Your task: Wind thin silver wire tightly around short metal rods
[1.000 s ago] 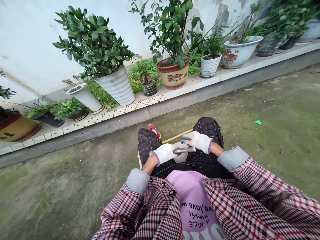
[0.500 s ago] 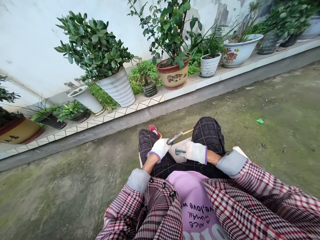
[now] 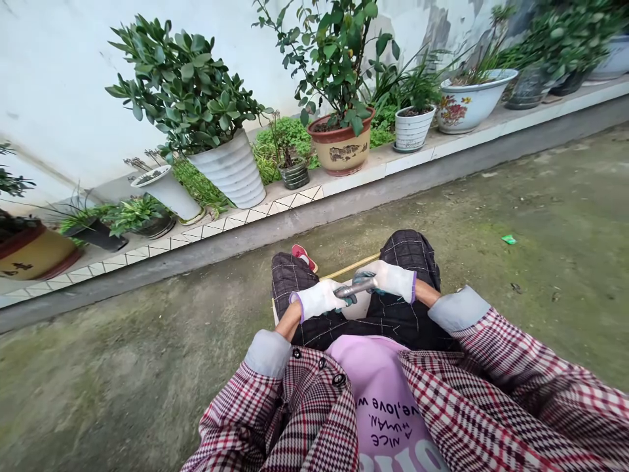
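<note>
Grey-green concrete ground (image 3: 196,334) spreads around a seated person, seen from the wearer's own head, with a white wall (image 3: 59,65) beyond, cropped at the top. A tiled ledge (image 3: 246,226) crosses at a slant, its ends cut off at both sides of the frame. Closest to the lens, a red, black and white checked coat (image 3: 246,419) runs out of the bottom edge, open over a lilac shirt (image 3: 373,367) whose largest lettering is cropped. On the ledge, a jade plant (image 3: 191,98) rises from a ribbed white pot (image 3: 233,170); right of it stand a cream planter with a red-brown rim (image 3: 344,147) and a flower-painted bowl planter (image 3: 472,105), while pots at the far right blur together. Dark windowpane-check trousers (image 3: 410,262) cover spread knees. Between them, the left hand (image 3: 322,298), in a white work glove, has its fingers closed around one end of a grey metal tube (image 3: 354,288); the similarly gloved right hand (image 3: 388,277) grips the other end, which its fingers partly hide. Underneath, a pale panel (image 3: 358,308) is mostly covered, its full shape unclear. Past the left knee shows one red shoe (image 3: 302,255), partly concealed; a green scrap (image 3: 509,240), too small to identify, lies at right.
</note>
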The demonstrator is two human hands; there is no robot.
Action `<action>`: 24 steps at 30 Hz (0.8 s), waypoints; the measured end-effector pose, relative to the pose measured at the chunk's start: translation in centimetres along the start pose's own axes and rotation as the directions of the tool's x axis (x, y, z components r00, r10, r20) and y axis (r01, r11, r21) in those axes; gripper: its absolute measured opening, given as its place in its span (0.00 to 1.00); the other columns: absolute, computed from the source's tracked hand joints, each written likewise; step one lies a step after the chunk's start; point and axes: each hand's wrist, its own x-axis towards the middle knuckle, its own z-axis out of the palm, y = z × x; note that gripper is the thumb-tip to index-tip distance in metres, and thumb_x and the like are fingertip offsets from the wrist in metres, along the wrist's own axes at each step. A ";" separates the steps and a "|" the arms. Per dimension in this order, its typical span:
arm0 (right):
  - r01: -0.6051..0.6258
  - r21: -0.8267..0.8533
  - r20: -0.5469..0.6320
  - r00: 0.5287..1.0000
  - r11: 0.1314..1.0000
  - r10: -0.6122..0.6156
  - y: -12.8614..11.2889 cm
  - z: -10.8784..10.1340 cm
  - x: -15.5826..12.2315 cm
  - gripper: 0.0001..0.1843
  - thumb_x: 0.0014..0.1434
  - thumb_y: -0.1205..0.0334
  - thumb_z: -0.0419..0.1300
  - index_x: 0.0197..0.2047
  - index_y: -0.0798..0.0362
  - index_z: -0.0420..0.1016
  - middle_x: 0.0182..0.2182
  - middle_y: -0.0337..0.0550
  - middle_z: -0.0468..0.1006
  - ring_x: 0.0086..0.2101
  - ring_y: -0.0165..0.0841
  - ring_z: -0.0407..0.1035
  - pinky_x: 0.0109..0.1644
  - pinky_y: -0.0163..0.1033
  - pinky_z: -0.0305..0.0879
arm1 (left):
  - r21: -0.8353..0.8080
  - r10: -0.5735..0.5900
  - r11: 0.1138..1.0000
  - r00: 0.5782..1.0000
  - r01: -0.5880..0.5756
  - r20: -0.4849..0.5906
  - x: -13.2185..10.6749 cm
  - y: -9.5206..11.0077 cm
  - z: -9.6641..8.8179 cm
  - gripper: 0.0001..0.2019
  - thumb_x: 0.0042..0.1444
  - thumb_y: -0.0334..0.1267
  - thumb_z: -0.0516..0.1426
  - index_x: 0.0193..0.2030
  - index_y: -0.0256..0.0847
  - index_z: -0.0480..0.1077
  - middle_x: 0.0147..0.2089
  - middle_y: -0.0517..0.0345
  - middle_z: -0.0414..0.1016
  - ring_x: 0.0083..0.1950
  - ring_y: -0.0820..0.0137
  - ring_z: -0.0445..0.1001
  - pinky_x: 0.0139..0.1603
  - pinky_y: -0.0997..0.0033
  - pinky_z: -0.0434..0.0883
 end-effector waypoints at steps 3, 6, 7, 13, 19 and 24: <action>-0.085 0.031 -0.043 0.995 0.996 0.087 -0.3 0.4 0.0 0.14 0.61 0.59 0.54 0.36 0.55 0.79 0.26 0.41 0.78 0.24 0.29 0.67 0.29 0.33 0.59 | -0.013 -0.028 1.000 1.000 0.028 0.005 0.1 0.6 -0.4 0.10 0.49 0.36 0.63 0.37 0.33 0.77 0.20 0.61 0.70 0.18 0.78 0.62 0.19 0.79 0.59; -0.046 0.015 -0.040 0.998 0.999 0.046 -0.7 0.9 0.0 0.14 0.63 0.59 0.53 0.38 0.54 0.79 0.28 0.40 0.78 0.27 0.28 0.68 0.32 0.32 0.60 | -0.015 -0.024 1.000 0.998 0.023 -0.057 0.8 0.5 -0.4 0.12 0.53 0.37 0.59 0.42 0.34 0.76 0.20 0.64 0.66 0.15 0.81 0.56 0.16 0.80 0.55; -0.025 -0.017 -0.033 0.999 1.000 0.024 -0.9 1.1 -0.1 0.14 0.63 0.59 0.53 0.39 0.54 0.79 0.28 0.40 0.78 0.28 0.29 0.68 0.33 0.32 0.60 | -0.007 -0.023 1.000 0.997 0.022 -0.078 1.1 0.2 -0.4 0.12 0.54 0.36 0.58 0.43 0.34 0.76 0.20 0.65 0.66 0.14 0.81 0.55 0.16 0.80 0.54; 0.113 -0.239 0.011 0.993 0.965 -0.114 -1.7 2.9 -0.5 0.14 0.65 0.59 0.53 0.38 0.52 0.79 0.36 0.44 0.81 0.35 0.33 0.72 0.39 0.34 0.61 | 0.517 0.045 0.854 0.985 0.048 -0.165 2.3 -1.1 -0.2 0.08 0.57 0.35 0.56 0.37 0.36 0.75 0.28 0.55 0.73 0.27 0.72 0.71 0.32 0.73 0.68; 0.108 -0.478 0.043 0.994 0.872 -0.099 0.0 2.4 0.0 0.14 0.64 0.58 0.54 0.39 0.54 0.79 0.37 0.48 0.81 0.36 0.36 0.73 0.38 0.36 0.61 | 0.691 0.010 0.721 0.996 0.056 -0.091 1.3 -0.4 2.0 0.09 0.59 0.32 0.55 0.41 0.34 0.76 0.42 0.38 0.78 0.49 0.58 0.76 0.51 0.65 0.69; 0.103 -0.208 0.046 0.994 0.973 -0.095 0.6 0.2 0.0 0.14 0.62 0.61 0.53 0.37 0.53 0.80 0.36 0.44 0.82 0.35 0.32 0.73 0.39 0.34 0.62 | 0.476 0.058 0.878 0.998 -0.049 -0.004 -0.8 -0.2 1.8 0.08 0.59 0.38 0.58 0.39 0.39 0.78 0.37 0.49 0.79 0.46 0.61 0.77 0.49 0.68 0.71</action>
